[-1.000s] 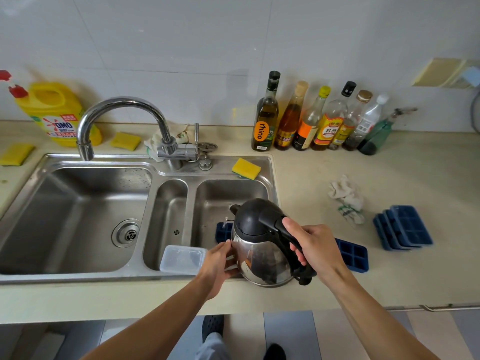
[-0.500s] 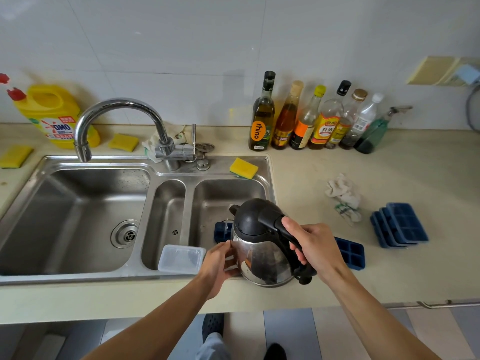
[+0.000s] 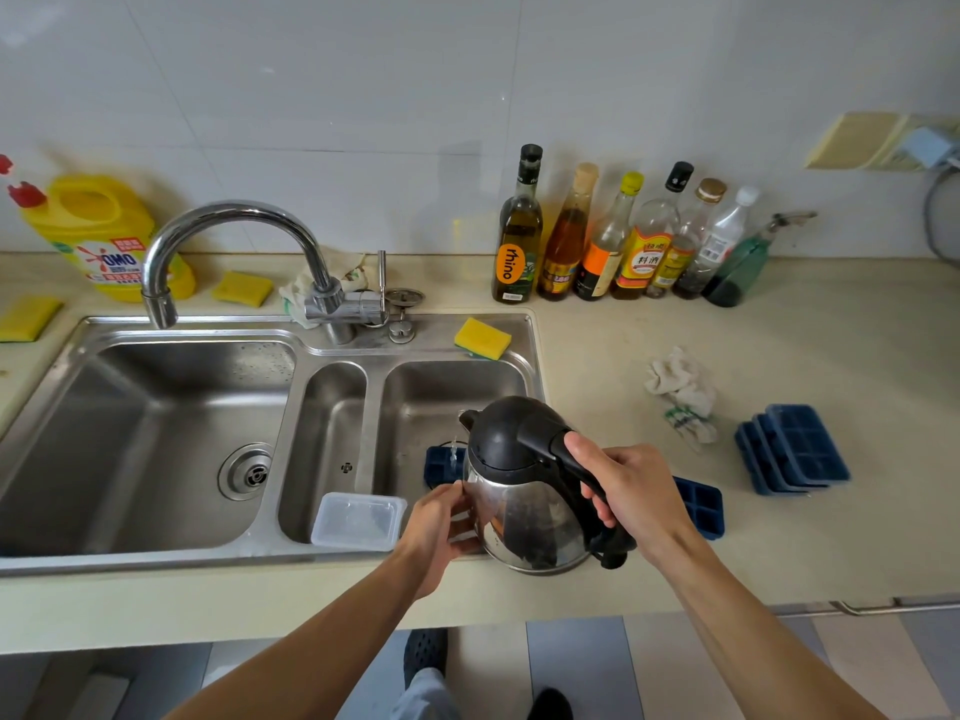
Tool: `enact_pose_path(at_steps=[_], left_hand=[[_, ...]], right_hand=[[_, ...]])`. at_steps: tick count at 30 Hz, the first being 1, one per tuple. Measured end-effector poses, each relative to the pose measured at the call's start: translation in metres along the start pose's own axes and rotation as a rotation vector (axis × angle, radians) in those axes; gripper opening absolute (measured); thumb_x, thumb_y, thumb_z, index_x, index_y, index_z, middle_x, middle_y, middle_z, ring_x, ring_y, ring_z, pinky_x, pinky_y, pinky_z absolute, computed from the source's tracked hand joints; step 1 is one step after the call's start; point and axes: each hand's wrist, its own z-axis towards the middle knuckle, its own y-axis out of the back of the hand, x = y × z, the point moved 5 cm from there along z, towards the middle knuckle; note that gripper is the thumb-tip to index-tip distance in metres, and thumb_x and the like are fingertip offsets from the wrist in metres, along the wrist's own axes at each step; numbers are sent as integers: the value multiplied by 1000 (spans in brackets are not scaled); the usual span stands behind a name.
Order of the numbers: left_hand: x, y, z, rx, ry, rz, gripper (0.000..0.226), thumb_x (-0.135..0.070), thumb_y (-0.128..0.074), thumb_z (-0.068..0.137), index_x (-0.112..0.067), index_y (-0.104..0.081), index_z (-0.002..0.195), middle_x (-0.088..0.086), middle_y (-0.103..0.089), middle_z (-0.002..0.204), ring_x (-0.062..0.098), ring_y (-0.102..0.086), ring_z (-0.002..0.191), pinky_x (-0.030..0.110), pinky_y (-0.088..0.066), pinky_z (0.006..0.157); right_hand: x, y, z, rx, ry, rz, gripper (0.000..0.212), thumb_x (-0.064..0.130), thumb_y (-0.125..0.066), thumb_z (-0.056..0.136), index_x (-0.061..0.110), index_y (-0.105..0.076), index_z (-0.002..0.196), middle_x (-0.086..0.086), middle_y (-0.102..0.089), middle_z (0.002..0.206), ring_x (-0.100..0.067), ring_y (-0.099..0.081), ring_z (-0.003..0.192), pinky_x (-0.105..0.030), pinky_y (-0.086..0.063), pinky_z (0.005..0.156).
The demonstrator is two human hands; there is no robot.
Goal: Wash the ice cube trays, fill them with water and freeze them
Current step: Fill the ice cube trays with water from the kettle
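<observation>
Currently one kettle point(image 3: 524, 511) tilts over one blue tray point(image 3: 701, 506) lying partly over the sink point(image 3: 156, 324), partly on the counter point(image 3: 779, 345). The right hand point(image 3: 634, 491) grips its handle. The left hand point(image 3: 441, 532) touches its side, fingers loosely bent. Three stacked trays point(image 3: 795, 449) sit right.

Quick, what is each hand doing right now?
Left hand: bent fingers against the steel side of the kettle; a real grip cannot be told.
Right hand: closed around the kettle's black handle.
</observation>
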Motion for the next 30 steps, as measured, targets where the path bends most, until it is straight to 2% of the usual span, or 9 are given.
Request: enact_pose_path(at_steps=[7,10,15,25,30], left_hand=[[-3,-2,3,6,-7,-3,33,-29,-45,107,-7,-67,117,17,-73,112,37,-68,107,55,-55,96],[-5,-2,6,-5,-9,5,32,-31,-47,106,-9,-65,120,17,-71,116,37,-67,109,52,-57,93],[-7,-1,9,-12,-8,15,35,-35,-49,105,-9,-62,125,18,-68,120,38,-65,112,57,-54,96],[-9,-2,11,3,-4,24,35,-37,-51,104,-10,-64,123,16,-70,119,37,-66,110,53,-57,93],[-9,-4,10,10,-11,36,34,-38,-51,104,-12,-66,119,13,-74,113,34,-70,105,48,-60,86]], right_hand=[[2,2,1,-13,-12,-2,59,49,-70,90,-2,-63,61,-3,-60,51,-14,-49,41,-23,-44,42],[4,2,1,-21,-21,12,55,49,-70,90,6,-63,56,-2,-58,49,-14,-48,40,-22,-43,42],[7,3,0,-32,-29,19,54,49,-69,91,10,-62,53,-2,-57,48,-13,-47,39,-22,-42,41],[10,5,-4,-54,-27,38,55,50,-68,90,15,-60,48,-2,-57,48,-13,-48,39,-21,-42,41],[10,8,-7,-66,-30,43,57,51,-68,90,16,-61,46,-2,-57,47,-14,-48,39,-21,-42,41]])
